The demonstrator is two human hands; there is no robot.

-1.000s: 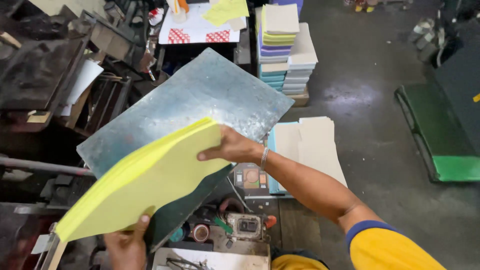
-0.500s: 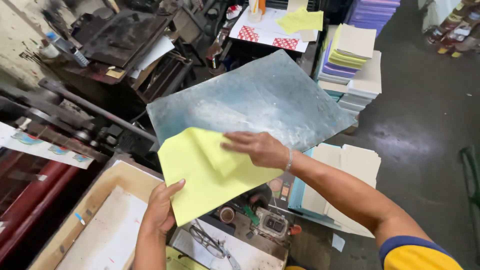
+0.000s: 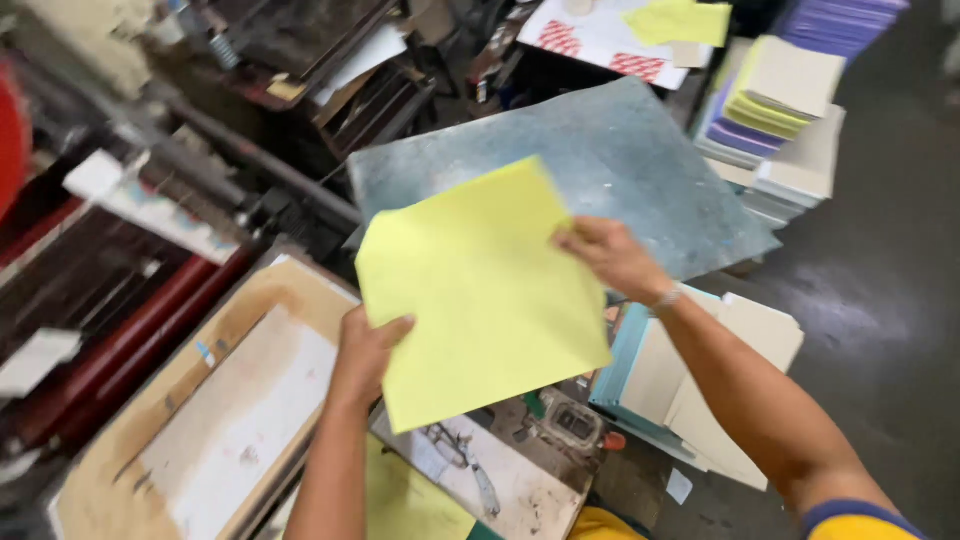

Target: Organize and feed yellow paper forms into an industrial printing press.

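Both grips pinch the yellow sheet: left hand bottom-left edge, right hand right edge; keep it taut, level, square over the grey plate behind.

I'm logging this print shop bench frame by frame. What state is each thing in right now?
Yellow sheets: held up flat in the air, gripped at both side edges.
Left hand: closed on the sheets' left edge.
Right hand: pinching the right edge.
Grey metal plate: lying tilted, bare, scuffed.
Wooden board: flat, with a white sheet on it.
Paper stacks: piled, edges uneven.
Cream sheets: lying fanned out.
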